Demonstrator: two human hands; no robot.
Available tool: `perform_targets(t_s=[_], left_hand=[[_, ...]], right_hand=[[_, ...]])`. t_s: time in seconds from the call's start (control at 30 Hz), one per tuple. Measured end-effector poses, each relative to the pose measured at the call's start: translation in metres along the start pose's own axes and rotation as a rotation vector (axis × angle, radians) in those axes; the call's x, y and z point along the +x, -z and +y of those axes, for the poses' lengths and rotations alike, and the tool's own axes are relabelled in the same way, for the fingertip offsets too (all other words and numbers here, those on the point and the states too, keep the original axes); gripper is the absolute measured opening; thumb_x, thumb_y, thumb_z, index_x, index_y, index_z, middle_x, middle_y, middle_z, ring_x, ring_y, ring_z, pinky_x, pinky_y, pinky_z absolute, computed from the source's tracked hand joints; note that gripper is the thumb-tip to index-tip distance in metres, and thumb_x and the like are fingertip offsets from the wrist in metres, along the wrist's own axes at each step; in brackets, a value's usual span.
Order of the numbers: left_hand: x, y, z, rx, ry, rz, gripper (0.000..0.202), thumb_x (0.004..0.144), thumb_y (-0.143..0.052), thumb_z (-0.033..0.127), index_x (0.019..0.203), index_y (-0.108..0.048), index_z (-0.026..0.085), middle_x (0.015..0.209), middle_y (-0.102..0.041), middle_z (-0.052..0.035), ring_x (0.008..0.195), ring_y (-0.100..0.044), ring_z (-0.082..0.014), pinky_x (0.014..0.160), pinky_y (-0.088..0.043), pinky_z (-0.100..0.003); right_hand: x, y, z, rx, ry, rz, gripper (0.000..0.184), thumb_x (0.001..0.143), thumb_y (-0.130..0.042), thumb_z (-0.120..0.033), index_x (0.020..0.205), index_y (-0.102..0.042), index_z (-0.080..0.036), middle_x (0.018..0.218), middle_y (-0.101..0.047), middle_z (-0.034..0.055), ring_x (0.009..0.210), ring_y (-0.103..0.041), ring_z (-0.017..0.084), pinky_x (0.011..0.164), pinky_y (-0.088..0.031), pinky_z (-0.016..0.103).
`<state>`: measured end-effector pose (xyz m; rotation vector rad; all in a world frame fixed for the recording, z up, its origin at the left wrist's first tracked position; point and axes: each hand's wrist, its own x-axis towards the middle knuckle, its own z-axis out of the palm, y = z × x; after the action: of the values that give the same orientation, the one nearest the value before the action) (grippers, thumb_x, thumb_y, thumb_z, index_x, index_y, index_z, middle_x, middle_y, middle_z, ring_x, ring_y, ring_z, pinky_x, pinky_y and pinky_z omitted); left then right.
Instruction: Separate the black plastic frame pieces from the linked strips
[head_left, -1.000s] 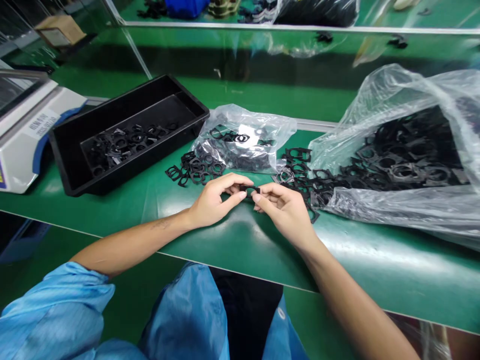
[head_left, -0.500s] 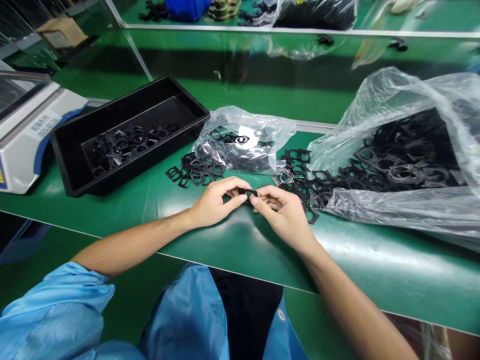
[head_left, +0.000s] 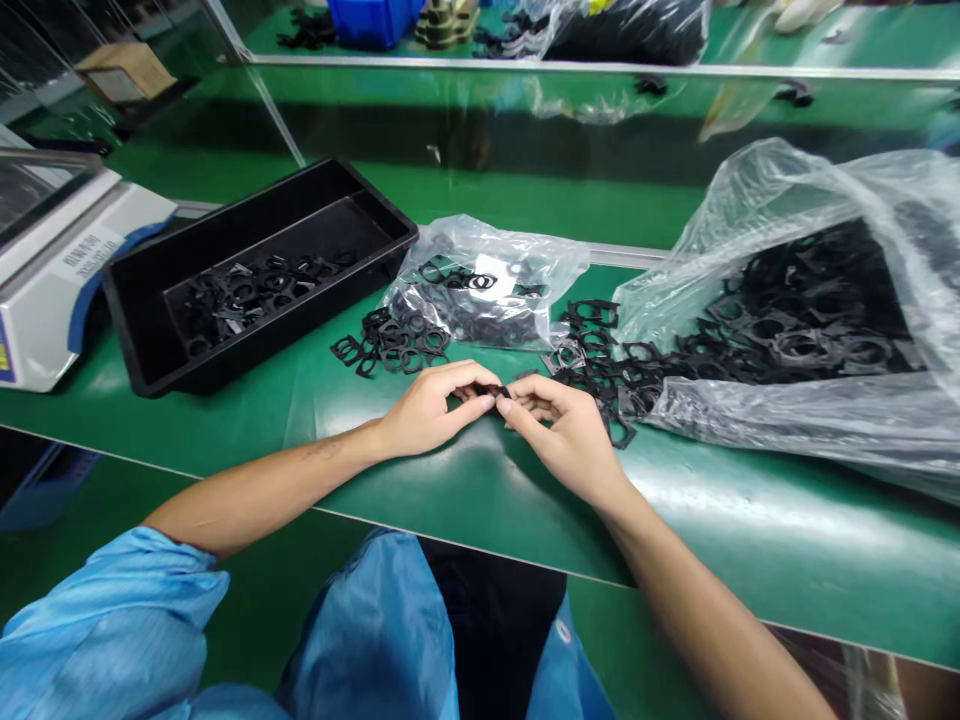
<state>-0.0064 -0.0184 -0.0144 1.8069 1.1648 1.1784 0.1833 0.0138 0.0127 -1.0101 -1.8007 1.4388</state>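
Note:
A small black plastic part (head_left: 493,391) is pinched between my left hand (head_left: 433,408) and my right hand (head_left: 564,428), just above the green table. Both hands are closed on it with thumbs and fingertips, which cover most of it. Past my left hand lies a loose heap of black ring-shaped parts (head_left: 401,342). More black ring-shaped parts (head_left: 596,365) lie beyond my right hand, spilling from a large clear plastic bag (head_left: 720,408). Behind my hands rests a smaller clear bag (head_left: 517,318) with similar parts and a white label inside.
A black tray (head_left: 262,362) with several black parts stands at the left, beside a white and blue scale (head_left: 112,225). The table's front edge runs just before my body. A shelf (head_left: 525,65) at the back carries a blue bin (head_left: 373,22) and bagged parts.
The black part has turned and shifted slightly in my fingertips, so less of it shows. My hands have barely moved.

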Motion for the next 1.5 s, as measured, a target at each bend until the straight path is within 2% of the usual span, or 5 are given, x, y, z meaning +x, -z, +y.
perform_targets(t_s=[0.23, 0.53, 1.07, 1.33, 1.5], left_hand=[[-0.0005, 0.0000, -0.0006, -0.004, 0.013, 0.002, 0.011, 0.093, -0.062, 0.024, 0.097, -0.069, 0.017, 0.089, -0.073, -0.0045, 0.077, -0.068, -0.0133, 0.072, -0.057, -0.023], [0.0000, 0.0002, -0.0005, -0.012, 0.006, 0.000, 0.009, 0.092, -0.063, 0.022, 0.096, -0.069, 0.017, 0.088, -0.073, -0.0036, 0.076, -0.068, -0.0129, 0.071, -0.056, -0.022], [0.0001, -0.0002, 0.0012, -0.019, 0.035, -0.007, 0.010, 0.093, -0.062, 0.023, 0.095, -0.069, 0.016, 0.089, -0.074, -0.0044, 0.078, -0.069, -0.0135, 0.072, -0.056, -0.023], [0.0009, -0.0016, 0.0005, -0.156, 0.091, 0.163, 0.019, 0.086, -0.074, 0.035, 0.088, -0.070, 0.016, 0.075, -0.070, -0.0005, 0.066, -0.065, -0.0113, 0.063, -0.055, -0.021], [0.0028, 0.0002, 0.0026, -0.140, 0.083, 0.205, 0.023, 0.087, -0.074, 0.039, 0.086, -0.072, 0.016, 0.081, -0.072, -0.0027, 0.074, -0.069, -0.0132, 0.070, -0.058, -0.023]], right_hand=[[0.0009, 0.0001, -0.0005, 0.024, -0.009, -0.006, 0.029, 0.086, -0.070, -0.046, 0.079, -0.066, -0.019, 0.071, -0.063, 0.0014, 0.065, -0.057, 0.015, 0.063, -0.049, 0.027], [-0.0003, -0.0002, 0.0002, 0.004, -0.002, 0.000, 0.021, 0.088, -0.068, -0.037, 0.079, -0.067, -0.019, 0.071, -0.063, 0.0012, 0.065, -0.058, 0.014, 0.063, -0.050, 0.026], [0.0004, 0.0000, 0.0004, -0.010, 0.005, 0.006, 0.019, 0.089, -0.067, -0.035, 0.080, -0.067, -0.018, 0.072, -0.063, 0.0012, 0.066, -0.058, 0.014, 0.064, -0.049, 0.025], [0.0011, -0.0007, 0.0029, 0.122, -0.020, 0.075, 0.032, 0.082, -0.075, -0.050, 0.082, -0.068, -0.019, 0.071, -0.065, 0.0013, 0.063, -0.061, 0.015, 0.062, -0.054, 0.028], [-0.0001, -0.0010, 0.0030, 0.022, 0.079, 0.133, 0.017, 0.086, -0.072, -0.036, 0.090, -0.073, -0.020, 0.087, -0.071, 0.0043, 0.077, -0.068, 0.017, 0.069, -0.059, 0.028]])
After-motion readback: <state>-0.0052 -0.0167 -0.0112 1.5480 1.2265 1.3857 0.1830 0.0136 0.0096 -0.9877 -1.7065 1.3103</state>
